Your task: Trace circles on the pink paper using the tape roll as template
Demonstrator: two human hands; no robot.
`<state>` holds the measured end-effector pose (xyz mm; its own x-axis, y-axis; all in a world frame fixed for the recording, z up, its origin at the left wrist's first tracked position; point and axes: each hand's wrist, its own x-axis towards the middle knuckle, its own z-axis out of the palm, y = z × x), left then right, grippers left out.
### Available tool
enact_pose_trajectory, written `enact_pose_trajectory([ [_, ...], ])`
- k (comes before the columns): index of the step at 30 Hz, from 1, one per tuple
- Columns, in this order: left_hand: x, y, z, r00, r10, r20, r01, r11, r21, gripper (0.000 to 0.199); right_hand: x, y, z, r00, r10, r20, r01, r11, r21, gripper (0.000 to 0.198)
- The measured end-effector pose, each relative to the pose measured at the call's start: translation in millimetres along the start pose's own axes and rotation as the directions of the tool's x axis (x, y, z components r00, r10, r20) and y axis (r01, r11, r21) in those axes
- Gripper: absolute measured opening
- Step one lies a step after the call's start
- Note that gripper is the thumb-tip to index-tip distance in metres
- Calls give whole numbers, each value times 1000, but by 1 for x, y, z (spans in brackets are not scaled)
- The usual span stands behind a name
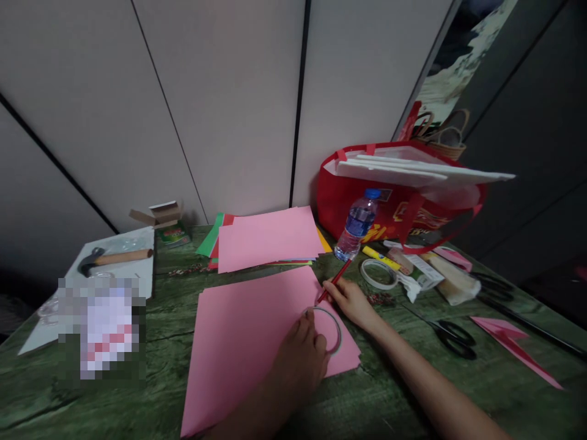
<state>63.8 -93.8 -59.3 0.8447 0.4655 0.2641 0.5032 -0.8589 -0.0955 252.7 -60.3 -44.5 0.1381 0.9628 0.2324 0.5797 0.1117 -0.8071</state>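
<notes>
Several sheets of pink paper [243,342] lie stacked in front of me on the green table. A roll of tape [339,333] rests flat on the right part of the top sheet. My left hand [300,351] is curled over the near left side of this roll, holding it against the paper. In my right hand [352,300] a red pencil [338,278] is pinched between thumb and fingers. Its lower end points at the paper by the roll's upper left rim; whether it touches cannot be told.
More pink sheets [270,235] lie behind, over coloured paper. A water bottle [358,226] stands by a red bag [339,195]. To the right are another tape roll [378,286], a yellow glue stick [380,258], scissors [454,339] and folded pink paper [513,345]. A hammer [114,260] lies left.
</notes>
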Motion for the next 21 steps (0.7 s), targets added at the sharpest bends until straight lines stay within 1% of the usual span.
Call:
enact_pose_trajectory([
  [8,4,-4,-13,997,-27,74,30,999,-45,26,-29,12,-16,988,106,-112,-108,994,-12,50],
  [15,13,-5,-25,989,-63,137,77,991,-107,26,-65,14,-22,976,133,-173,-137,990,-12,50],
  [18,23,-5,-32,982,-44,186,67,991,-118,25,-78,12,-22,974,141,-177,-143,990,-2,48],
  [21,33,-3,-37,968,-15,252,43,993,-106,29,-88,9,-22,981,129,-146,-128,992,23,45],
])
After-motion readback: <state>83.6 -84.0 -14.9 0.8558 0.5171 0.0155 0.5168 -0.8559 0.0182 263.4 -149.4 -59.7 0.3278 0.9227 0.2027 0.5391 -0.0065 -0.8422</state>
